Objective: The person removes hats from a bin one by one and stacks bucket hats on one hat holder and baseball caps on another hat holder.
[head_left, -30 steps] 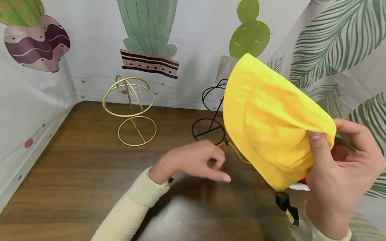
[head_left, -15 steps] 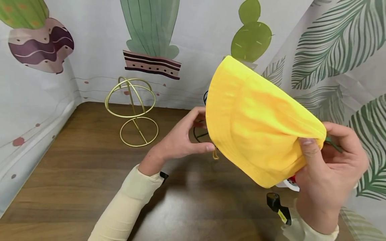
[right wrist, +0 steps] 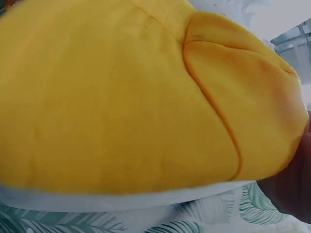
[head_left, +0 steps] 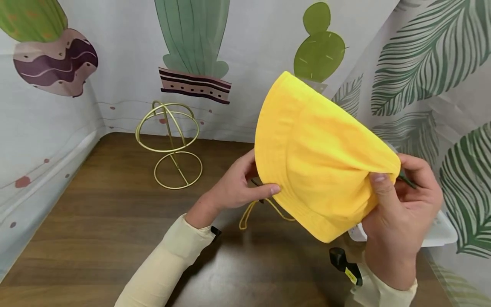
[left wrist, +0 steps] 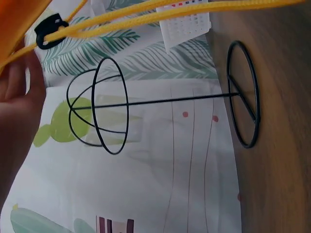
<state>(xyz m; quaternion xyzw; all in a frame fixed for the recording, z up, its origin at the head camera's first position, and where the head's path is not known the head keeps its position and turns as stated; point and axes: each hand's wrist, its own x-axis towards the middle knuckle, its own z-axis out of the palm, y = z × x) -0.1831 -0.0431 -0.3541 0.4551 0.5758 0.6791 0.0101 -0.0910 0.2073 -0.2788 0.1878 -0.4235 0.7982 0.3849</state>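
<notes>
A yellow bucket hat (head_left: 322,153) is held up over the table, its brim facing left and its crown facing right. My right hand (head_left: 402,209) pinches the crown, thumb in front, creasing the cloth. At the brim's left edge, my left hand (head_left: 239,183) grips with the thumb on the near side and the fingers behind, mostly hidden. A yellow cord (head_left: 247,215) hangs from the hat, and the left wrist view shows its black cord stopper (left wrist: 50,30). Behind the hat stands a black wire hat stand (left wrist: 175,99), nearly all hidden in the head view.
At the back left of the wooden table (head_left: 115,238) stands a gold wire stand (head_left: 174,152). A white basket (head_left: 441,230) sits at the right, partly behind my right hand. Printed cloth walls (head_left: 253,51) close off the back and sides.
My left hand has come up from the table and taken the brim. My right hand has brought the hat leftward, now covering the black stand in the head view.
</notes>
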